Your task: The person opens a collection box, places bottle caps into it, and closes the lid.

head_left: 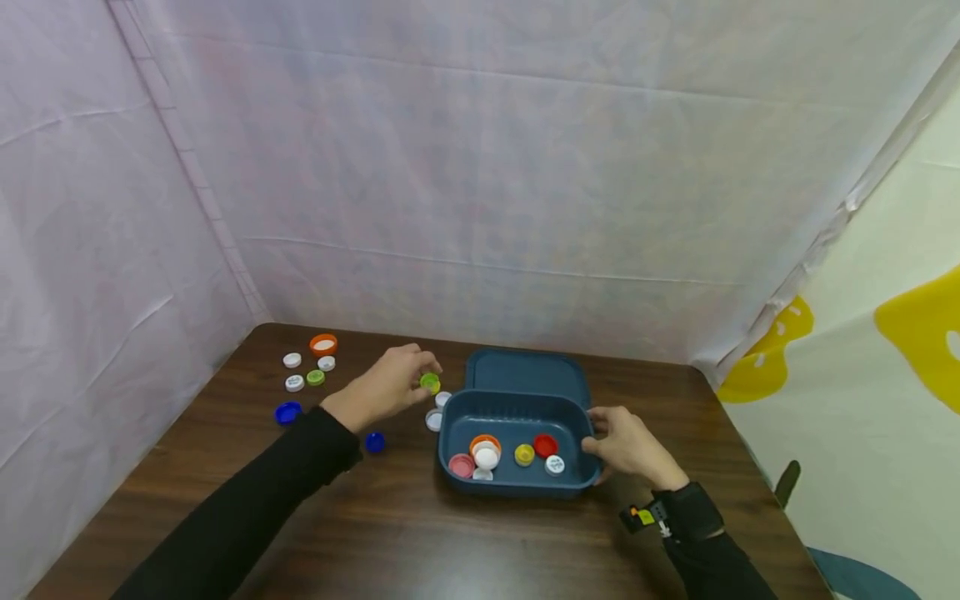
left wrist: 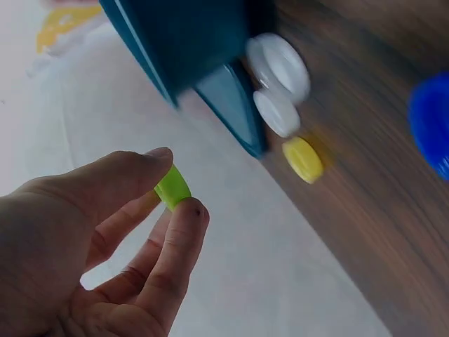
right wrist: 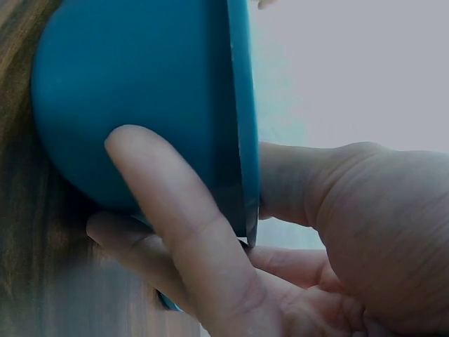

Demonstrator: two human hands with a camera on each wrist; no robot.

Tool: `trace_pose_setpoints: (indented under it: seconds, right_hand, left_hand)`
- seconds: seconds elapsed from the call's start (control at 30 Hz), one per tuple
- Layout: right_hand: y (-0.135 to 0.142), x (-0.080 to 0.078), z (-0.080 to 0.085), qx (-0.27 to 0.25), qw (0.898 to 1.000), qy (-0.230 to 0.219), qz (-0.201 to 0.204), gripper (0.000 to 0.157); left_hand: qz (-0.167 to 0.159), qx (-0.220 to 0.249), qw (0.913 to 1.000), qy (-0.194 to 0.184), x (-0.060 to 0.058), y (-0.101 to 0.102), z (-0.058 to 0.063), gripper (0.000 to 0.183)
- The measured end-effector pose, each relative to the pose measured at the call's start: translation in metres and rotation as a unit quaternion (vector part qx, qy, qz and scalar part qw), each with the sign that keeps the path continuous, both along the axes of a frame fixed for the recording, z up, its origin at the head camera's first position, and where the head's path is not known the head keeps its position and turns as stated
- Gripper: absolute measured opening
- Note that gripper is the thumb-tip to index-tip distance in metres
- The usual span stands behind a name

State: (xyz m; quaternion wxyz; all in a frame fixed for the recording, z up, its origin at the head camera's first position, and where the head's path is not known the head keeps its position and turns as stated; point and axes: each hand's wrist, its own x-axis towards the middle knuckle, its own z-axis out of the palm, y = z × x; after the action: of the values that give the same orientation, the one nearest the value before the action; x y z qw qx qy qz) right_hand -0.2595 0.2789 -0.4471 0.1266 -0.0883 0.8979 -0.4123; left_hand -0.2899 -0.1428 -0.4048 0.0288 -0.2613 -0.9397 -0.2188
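Note:
My left hand pinches a light green bottle cap between thumb and fingertip, raised above the table left of the box. Below it on the table lie a yellow cap and white caps. My right hand grips the right wall of a dark blue plastic box, thumb over the rim and fingers along the outside. Inside the box are a red cap, a yellow cap, a pink cap and several white and orange ones.
The box's lid lies folded open behind it. Several loose caps are at the table's left, among them an orange ring-like cap, a green cap and blue caps. White sheeting hangs behind the brown table.

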Motion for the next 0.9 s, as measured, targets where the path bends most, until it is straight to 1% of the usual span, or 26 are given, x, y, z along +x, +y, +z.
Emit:
trace_pose_setpoints:
  seconds: [0.17,0.3,0.37,0.43,0.53,0.63,0.77,0.9]
  right_hand:
    - [0.001,0.000,0.000,0.001,1.000,-0.001,0.002,0.059]
    - [0.001,0.000,-0.001,-0.002,1.000,-0.003,0.000,0.059]
    - [0.001,0.000,-0.001,-0.005,1.000,-0.004,-0.001,0.060]
    - [0.001,0.000,-0.002,-0.007,1.000,-0.005,-0.004,0.060]
    - [0.001,0.000,-0.002,-0.010,1.000,-0.005,-0.005,0.060]
    - [0.002,-0.001,-0.004,-0.011,1.000,-0.006,-0.006,0.061]
    - [0.003,-0.001,-0.004,-0.009,1.000,-0.005,-0.005,0.061]
    - [0.003,-0.001,-0.003,-0.007,1.000,-0.003,0.000,0.060]
  left_hand:
    - [-0.030,0.003,0.9994,0.013,0.017,0.019,0.002,0.026]
    - [-0.053,-0.001,0.9986,-0.004,0.027,0.036,0.000,0.028]
    - [-0.056,-0.001,0.9982,-0.023,0.031,0.044,-0.001,0.028]
    - [-0.059,-0.007,0.9977,-0.033,0.034,0.052,-0.003,0.029]
    - [-0.068,-0.018,0.9968,-0.037,0.037,0.062,-0.007,0.029]
    - [-0.086,-0.025,0.9952,-0.040,0.041,0.069,-0.010,0.030]
    - [-0.097,-0.018,0.9930,-0.066,0.045,0.075,-0.015,0.033]
    - [-0.094,-0.016,0.9931,-0.068,0.047,0.075,-0.016,0.035]
